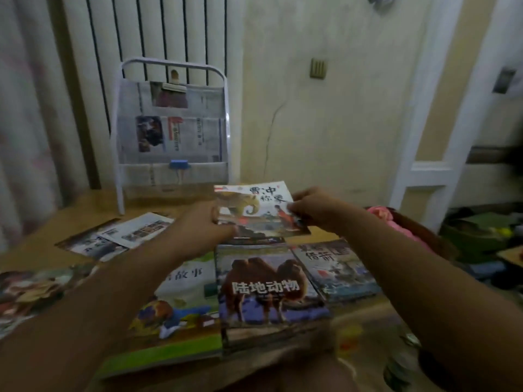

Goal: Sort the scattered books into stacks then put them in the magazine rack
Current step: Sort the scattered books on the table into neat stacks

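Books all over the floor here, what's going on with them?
A person is sorting them. Both hands, left hand and right hand, hold the elephant book by its side edges, above the others. The camel book lies flat below it, with a green-edged book to its left and another book to its right. The white magazine rack stands by the wall, holding newspapers but none of these books yet.

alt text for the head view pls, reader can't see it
Both hands, left hand and right hand, hold an elephant book above a camel book and other books scattered on the floor. A white magazine rack holding newspapers stands behind, against the wall.
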